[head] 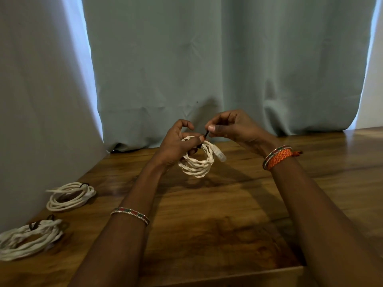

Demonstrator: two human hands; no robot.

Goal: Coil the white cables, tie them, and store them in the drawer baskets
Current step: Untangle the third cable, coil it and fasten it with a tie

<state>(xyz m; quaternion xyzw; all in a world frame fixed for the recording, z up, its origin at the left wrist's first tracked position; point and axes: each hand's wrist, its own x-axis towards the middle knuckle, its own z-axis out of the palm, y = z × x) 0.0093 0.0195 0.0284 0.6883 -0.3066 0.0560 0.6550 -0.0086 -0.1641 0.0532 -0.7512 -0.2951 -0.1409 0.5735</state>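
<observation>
While lying at lower left of frame, two tied coils: nearer coil (29, 239) at the frame's left edge, farther coil (70, 195) just above it, each bound by a dark tie, both well apart from the hands. Behind, filling the upper frame, grey-green curtain (207, 59), its hem touching the back of the wooden table (207, 224). Nothing between the hands and the two finished coils but bare wood.

At centre frame, raised above the table top: white cable coil (196, 162), clear plug hanging at its right side. Left hand (178, 146) curled round the coil's left part, thumb pressing on top, forefinger arched above. Right hand (232, 125) just to the right, thumb and fingertips pinching the end of a thin dark tie (206, 134) that stands up from the coil's top. Both forearms reaching in from the bottom of frame; beaded bangle (130, 215) on the left forearm, orange braided band (277, 157) on the right wrist.

Table's near edge visible at lower right; open wood to the right of the arms and in the middle between them.
</observation>
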